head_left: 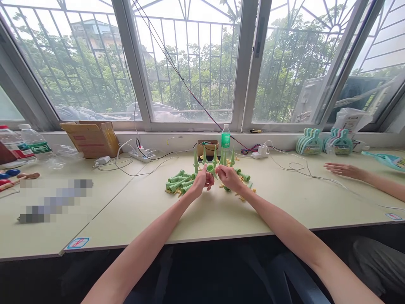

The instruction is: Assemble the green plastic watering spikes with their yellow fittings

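My left hand (202, 181) is closed around a hollow green plastic spike (210, 168), its round open end turned up toward me. Right beside that opening, my right hand (229, 177) has its fingers pinched together; what they hold is too small and hidden to make out. Behind both hands, several pointed green spikes (196, 159) stand upright on the table. A pile of loose green hollow pieces (179, 183) lies left of my left hand. Small yellow plastic pieces (242, 197) are scattered by my right hand, with more green pieces (243, 176) near them.
A green-labelled bottle (225, 137) and a small open box (207, 147) stand behind the spikes. Power strips (142, 155) and white cables run along the back. A cardboard box (91, 139) sits back left. Another person's hand (343, 170) rests on the table at right, near packaged items (311, 143).
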The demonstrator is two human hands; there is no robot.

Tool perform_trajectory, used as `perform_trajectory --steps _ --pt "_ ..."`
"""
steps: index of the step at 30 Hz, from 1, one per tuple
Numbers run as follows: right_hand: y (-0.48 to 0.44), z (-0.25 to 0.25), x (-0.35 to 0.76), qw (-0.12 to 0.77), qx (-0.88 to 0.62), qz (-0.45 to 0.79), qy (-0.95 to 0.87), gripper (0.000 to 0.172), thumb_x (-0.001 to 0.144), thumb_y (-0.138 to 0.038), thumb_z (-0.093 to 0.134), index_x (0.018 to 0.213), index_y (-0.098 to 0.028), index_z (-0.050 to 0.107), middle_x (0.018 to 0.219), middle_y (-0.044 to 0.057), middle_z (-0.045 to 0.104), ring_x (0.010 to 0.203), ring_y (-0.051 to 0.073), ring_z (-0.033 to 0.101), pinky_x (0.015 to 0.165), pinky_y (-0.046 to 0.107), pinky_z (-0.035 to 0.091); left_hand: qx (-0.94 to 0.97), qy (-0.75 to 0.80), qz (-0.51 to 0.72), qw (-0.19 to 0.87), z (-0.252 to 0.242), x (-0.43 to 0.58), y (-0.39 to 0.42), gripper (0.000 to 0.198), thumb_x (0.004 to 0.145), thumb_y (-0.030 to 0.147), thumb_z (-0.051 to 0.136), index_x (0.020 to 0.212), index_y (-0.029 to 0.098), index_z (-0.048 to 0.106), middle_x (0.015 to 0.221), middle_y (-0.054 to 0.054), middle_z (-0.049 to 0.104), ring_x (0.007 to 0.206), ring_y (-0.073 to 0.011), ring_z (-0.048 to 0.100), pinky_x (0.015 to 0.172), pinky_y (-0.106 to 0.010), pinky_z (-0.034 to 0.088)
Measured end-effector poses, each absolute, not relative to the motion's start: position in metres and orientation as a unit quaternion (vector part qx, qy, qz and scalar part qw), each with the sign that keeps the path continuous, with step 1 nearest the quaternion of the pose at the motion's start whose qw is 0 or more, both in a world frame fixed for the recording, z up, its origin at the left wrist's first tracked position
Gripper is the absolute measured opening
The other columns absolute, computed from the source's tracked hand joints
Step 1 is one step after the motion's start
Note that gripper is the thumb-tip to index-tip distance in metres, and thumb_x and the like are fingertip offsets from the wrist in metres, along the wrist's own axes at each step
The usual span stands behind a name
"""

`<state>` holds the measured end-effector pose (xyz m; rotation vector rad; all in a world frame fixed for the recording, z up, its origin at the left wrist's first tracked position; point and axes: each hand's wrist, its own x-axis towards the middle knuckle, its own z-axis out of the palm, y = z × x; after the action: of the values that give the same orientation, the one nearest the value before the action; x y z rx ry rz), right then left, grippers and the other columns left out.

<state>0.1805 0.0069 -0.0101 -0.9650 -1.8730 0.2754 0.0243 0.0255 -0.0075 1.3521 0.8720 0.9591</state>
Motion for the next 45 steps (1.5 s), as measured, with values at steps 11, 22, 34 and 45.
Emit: perform_trajectory --steps 11,22,34,45 --pt "0.015 -0.017 0.184 0.494 -0.419 0.106 -0.754 0.034 0.096 -0.038 0.034 0.069 -0.02 0.042 0.058 -0.003 0.043 0.054 0.011 0.035 0.054 0.025 0.028 0.614 0.323 0.371 0.617 -0.01 0.018 0.027 0.066 0.084 0.07 0.036 0.058 0.014 0.058 0.064 -0.01 0.061 0.043 -0.0091 0.043 0.039 -0.024 0.037" --pt "0.017 -0.014 0.186 0.502 -0.431 0.134 -0.738 0.04 0.096 -0.043 0.033 0.063 -0.021 0.039 0.053 -0.001 0.045 0.051 0.013 0.04 0.053 0.028 0.032 0.688 0.284 0.405 0.53 -0.006 0.021 0.019 0.044 0.085 0.06 0.05 0.084 0.016 0.051 0.071 -0.002 0.058 0.04 -0.0056 0.046 0.035 -0.019 0.033" --pt "0.02 -0.015 0.188 0.495 -0.442 0.117 -0.739 0.043 0.096 -0.043 0.033 0.059 -0.021 0.037 0.052 -0.001 0.044 0.049 0.012 0.035 0.051 0.028 0.027 0.75 0.314 0.458 0.36 -0.009 0.022 0.019 0.029 0.083 0.043 0.06 0.099 0.019 0.063 0.073 -0.001 0.059 0.042 -0.0053 0.043 0.038 -0.019 0.034" --pt "0.017 -0.013 0.186 0.511 -0.442 0.089 -0.732 0.04 0.096 -0.044 0.033 0.064 -0.021 0.039 0.056 0.0 0.048 0.05 0.013 0.037 0.053 0.028 0.029 0.713 0.364 0.497 0.335 -0.014 0.024 0.028 0.043 0.084 0.059 0.051 0.102 0.021 0.052 0.082 -0.001 0.062 0.035 -0.0064 0.047 0.034 -0.021 0.034"
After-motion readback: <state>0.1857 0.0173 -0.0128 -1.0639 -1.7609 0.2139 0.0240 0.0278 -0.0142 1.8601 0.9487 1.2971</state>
